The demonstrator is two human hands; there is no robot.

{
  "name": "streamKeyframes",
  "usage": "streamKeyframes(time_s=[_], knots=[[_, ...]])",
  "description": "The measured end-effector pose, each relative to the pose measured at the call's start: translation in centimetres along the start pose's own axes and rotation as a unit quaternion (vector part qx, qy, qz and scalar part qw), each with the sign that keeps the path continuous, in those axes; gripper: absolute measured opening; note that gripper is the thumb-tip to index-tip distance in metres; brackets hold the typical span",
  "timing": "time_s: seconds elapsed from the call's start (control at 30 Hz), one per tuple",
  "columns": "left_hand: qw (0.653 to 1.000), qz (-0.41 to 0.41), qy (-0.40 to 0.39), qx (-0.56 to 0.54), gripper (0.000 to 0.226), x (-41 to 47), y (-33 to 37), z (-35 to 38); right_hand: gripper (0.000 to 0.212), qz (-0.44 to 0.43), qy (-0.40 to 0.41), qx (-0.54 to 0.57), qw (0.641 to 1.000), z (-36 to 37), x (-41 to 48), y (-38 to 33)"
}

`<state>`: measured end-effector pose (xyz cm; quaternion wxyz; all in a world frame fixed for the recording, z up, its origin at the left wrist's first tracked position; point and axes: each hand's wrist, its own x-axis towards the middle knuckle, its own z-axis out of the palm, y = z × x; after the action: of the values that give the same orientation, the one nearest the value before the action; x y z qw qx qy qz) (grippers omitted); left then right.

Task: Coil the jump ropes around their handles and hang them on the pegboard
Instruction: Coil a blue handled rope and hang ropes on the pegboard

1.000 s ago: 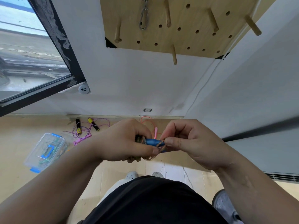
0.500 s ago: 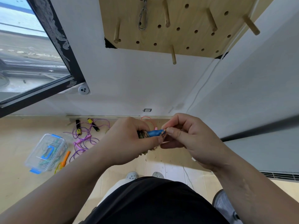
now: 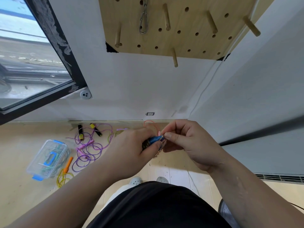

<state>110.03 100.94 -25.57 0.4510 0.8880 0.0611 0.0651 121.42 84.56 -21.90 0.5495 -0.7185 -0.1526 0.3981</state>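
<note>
A pale beige floor [image 3: 19, 145] was seen below the wall. Laid on it were a clear plastic box with blue latches [image 3: 47, 159], just beside it a yellow cord with an orange handle [image 3: 68, 164], a tangled purple rope with pink handles [image 3: 85, 144], and two black handles with yellow bands [image 3: 80, 132] near the wall.

Pegboard [image 3: 194, 40] on wall above, loose ropes [image 3: 88, 148] right of box [image 3: 47, 159] on floor.

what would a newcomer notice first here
At centre frame, the left hand grips a blue-handled jump rope while the right hand pinches its cord at the handle's tip. Above them on the wall is a wooden pegboard with pegs sticking out. On the floor to the left lie a tangled purple jump rope and a clear box.
</note>
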Motion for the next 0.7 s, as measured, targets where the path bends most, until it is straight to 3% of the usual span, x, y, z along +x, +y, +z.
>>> streamKeyframes(time_s=[0.1, 0.23, 0.4, 0.5, 0.7], knots=[[1.000, 0.002, 0.025, -0.017, 0.034, -0.26, -0.31, 0.29, 0.019, 0.010, -0.028, 0.037, 0.999, 0.41, -0.04, 0.16], [0.997, 0.052, 0.025, -0.049, 0.021, -0.08, -1.02, -0.17, 0.010, 0.032, -0.071, 0.113, 0.991, 0.76, -0.58, -0.31], [0.990, 0.134, 0.019, -0.038, 0.012, -0.07, -0.67, -0.33, 0.008, 0.117, -0.140, 0.175, 0.968, 0.05, -0.74, -0.53], [0.989, 0.140, 0.018, -0.041, 0.014, 0.07, -0.82, -0.14, 0.015, 0.140, -0.155, 0.214, 0.954, -0.22, -0.61, -0.28], [0.986, 0.154, 0.024, -0.059, 0.013, 0.13, -0.83, -0.06, 0.008, 0.161, -0.178, 0.269, 0.933, 0.34, -0.81, 0.05]])
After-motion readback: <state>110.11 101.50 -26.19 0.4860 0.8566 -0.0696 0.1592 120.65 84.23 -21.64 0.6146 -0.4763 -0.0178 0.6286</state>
